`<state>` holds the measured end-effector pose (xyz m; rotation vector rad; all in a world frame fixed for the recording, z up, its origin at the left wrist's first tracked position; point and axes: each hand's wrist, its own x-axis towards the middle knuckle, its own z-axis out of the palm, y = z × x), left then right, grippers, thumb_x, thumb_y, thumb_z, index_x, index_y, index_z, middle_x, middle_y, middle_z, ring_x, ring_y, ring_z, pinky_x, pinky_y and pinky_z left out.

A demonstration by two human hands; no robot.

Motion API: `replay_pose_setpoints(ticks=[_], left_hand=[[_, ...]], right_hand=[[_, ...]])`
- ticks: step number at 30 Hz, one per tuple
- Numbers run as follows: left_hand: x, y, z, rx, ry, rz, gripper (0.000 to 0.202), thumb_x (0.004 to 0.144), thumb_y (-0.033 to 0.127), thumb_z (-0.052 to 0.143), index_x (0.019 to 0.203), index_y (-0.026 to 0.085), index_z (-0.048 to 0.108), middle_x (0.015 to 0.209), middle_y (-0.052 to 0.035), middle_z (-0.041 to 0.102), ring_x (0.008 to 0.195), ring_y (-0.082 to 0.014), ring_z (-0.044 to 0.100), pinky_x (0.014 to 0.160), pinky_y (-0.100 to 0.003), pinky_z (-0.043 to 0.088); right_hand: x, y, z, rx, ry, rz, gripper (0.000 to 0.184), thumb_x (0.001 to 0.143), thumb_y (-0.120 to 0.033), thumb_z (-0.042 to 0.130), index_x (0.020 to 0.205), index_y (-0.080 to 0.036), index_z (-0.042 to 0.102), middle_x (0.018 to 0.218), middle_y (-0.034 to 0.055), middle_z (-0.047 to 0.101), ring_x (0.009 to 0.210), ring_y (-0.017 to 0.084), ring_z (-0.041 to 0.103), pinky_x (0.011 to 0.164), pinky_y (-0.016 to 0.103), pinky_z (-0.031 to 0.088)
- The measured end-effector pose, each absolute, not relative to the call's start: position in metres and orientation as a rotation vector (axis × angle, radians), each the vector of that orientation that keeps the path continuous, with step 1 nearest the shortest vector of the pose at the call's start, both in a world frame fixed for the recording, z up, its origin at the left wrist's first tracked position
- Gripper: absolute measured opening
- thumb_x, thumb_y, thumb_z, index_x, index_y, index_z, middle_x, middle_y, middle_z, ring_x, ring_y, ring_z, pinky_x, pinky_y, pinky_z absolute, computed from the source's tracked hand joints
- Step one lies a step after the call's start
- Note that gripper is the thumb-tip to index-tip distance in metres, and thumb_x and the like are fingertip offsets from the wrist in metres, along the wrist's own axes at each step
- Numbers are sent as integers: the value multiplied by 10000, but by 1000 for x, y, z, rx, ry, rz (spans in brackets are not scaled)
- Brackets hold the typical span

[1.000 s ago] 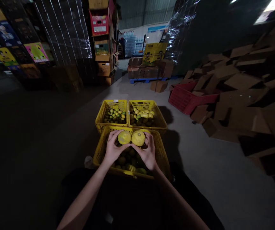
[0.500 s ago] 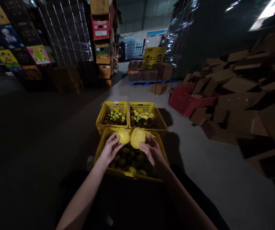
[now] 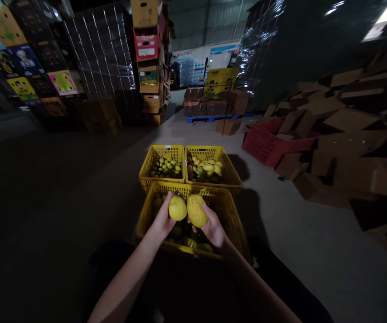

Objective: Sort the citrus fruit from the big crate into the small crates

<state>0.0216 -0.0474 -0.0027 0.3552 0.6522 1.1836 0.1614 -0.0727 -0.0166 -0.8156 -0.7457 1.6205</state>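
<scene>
— What's each hand got?
— The left hand [image 3: 162, 220] has fingers curled round a round yellow fruit [image 3: 177, 208]; the right hand [image 3: 213, 229] grips a longer yellow fruit [image 3: 197, 211].
— Where?
— Held touching, just above the near yellow crate [image 3: 234, 216]. A back-left crate [image 3: 145, 169] and a back-right crate [image 3: 231, 170] sit right behind it.

**One head-worn camera, looking forward and down**

The view comes from the person's own head, facing forward and tilted down. Both forearms rise from the bottom edge. The left hand [image 3: 162, 220], around a round yellow fruit [image 3: 178, 207], and the right hand [image 3: 213, 229], around a longer yellow fruit [image 3: 196, 211], sit close over the near yellow crate [image 3: 229, 204]. The floor [image 3: 297, 233] runs on to a distant pallet [image 3: 210, 118], with a cardboard pile [image 3: 348, 130] at the right.
</scene>
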Motion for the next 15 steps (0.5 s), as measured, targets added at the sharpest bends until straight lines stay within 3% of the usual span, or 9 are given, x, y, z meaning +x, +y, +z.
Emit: replay_pose_setpoints(ticks=[5, 12, 15], left_hand=[[23, -45, -5, 291, 573, 1184, 329, 837, 393, 521, 860, 110, 686, 895, -84, 695, 784, -163, 641, 785, -267, 508], [26, -48, 3, 410, 488, 1109, 343, 792, 355, 508, 884, 87, 700, 977, -111, 696, 956, -243, 630, 882, -328, 468], [27, -49, 2, 344, 488, 1075, 337, 790, 340, 492, 877, 85, 693, 910, -113, 700, 910, -244, 645, 860, -334, 474]], right_hand=[[157, -78, -25, -776, -825, 1654, 557, 662, -660, 617, 867, -145, 666, 599, 54, 660, 523, 182, 622, 318, 208, 352], [163, -79, -44, -590, -825, 1654, 628, 632, -664, 645, 976, -139, 649, 653, 60, 669, 395, 136, 535, 261, 201, 318], [162, -79, -44, -571, -775, 1761, 692, 619, -701, 633, 1022, -138, 628, 659, 65, 675, 408, 150, 553, 248, 195, 305]])
